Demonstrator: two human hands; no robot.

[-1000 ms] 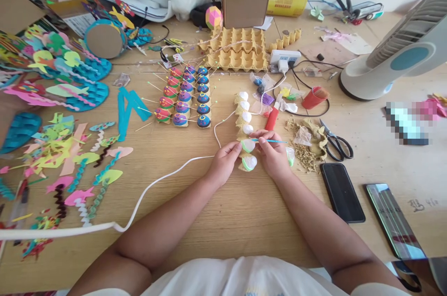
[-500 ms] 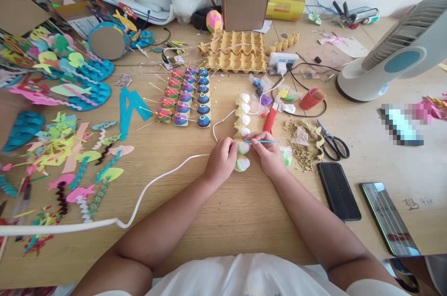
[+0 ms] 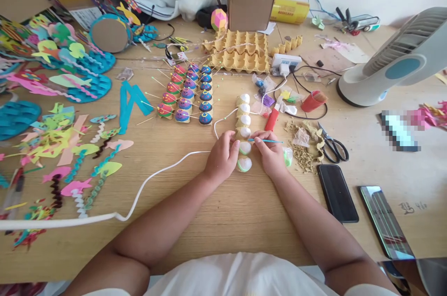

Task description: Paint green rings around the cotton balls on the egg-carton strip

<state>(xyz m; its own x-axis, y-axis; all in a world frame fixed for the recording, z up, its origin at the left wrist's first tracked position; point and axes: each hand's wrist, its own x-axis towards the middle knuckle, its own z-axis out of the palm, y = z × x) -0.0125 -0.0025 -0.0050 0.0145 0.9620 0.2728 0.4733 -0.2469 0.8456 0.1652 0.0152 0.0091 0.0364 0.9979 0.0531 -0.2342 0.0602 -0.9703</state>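
A strip of egg carton (image 3: 243,120) runs away from me on the table, its cups topped with white, rounded clay-like caps. The two nearest caps (image 3: 245,164) have light green along their edges. My left hand (image 3: 223,154) is at the strip's left side, thumb and fingers closed on it near the second-nearest cup. Pinched in my right hand (image 3: 268,152) is a thin blue stick-like tool (image 3: 270,141), its left tip close to the strip. A small bag with green material (image 3: 287,157) lies beside my right hand, partly hidden.
Painted egg-carton strips (image 3: 187,92) with pins stand beyond my left hand. A white cable (image 3: 153,176) crosses the table. At right lie scissors (image 3: 333,143), a phone (image 3: 338,193), a red-handled cutter (image 3: 272,119) and a fan (image 3: 387,65). Paper cutouts (image 3: 66,137) cover the left.
The blue tool's left tip has shifted slightly right, off the second-nearest cap. My left fingers sit a little farther forward along the strip. The whole view has shifted slightly.
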